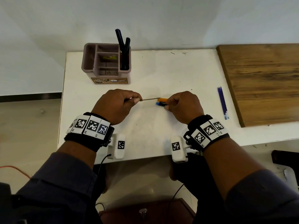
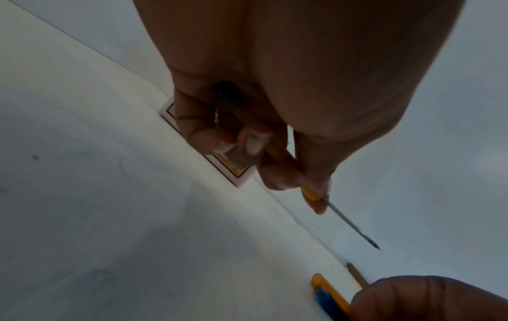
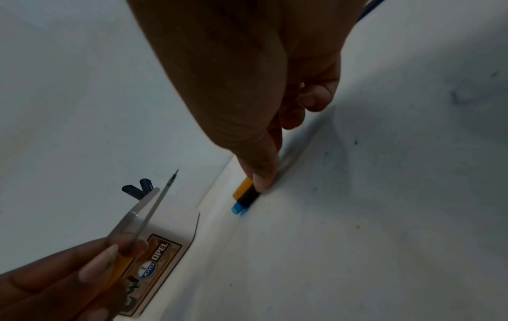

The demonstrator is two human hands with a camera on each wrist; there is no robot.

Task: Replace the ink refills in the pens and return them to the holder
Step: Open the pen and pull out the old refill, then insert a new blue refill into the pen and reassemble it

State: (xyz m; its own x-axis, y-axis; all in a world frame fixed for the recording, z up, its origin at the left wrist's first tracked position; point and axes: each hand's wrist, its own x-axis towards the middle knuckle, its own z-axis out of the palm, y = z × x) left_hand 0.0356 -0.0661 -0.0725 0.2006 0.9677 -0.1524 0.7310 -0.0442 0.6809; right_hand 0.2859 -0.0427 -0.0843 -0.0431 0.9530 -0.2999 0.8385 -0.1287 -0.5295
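Note:
My left hand (image 1: pixel 135 100) grips a yellow pen barrel (image 2: pixel 309 192), and a thin grey refill (image 1: pixel 150 99) sticks out of it to the right, tip in the air. My right hand (image 1: pixel 167 105) pinches two short pen parts against the white table (image 1: pixel 161 75): an orange section (image 1: pixel 161 99) and a black piece with a blue end (image 1: pixel 159 103). The refill tip (image 2: pixel 378 247) hangs just short of the orange section (image 2: pixel 320 280). In the right wrist view my right hand's fingertip (image 3: pixel 261 180) presses on the black piece (image 3: pixel 248 196). The mauve holder (image 1: pixel 85 62) stands behind my left hand with two dark pens (image 1: pixel 123 46) in its right compartment.
A bundle of blue refills (image 1: pixel 223 102) lies on the table to the right of my right hand. A wooden board (image 1: pixel 262 81) adjoins the table's right side. The wall runs behind the holder. An orange cable (image 1: pixel 14 168) crosses the floor at the left.

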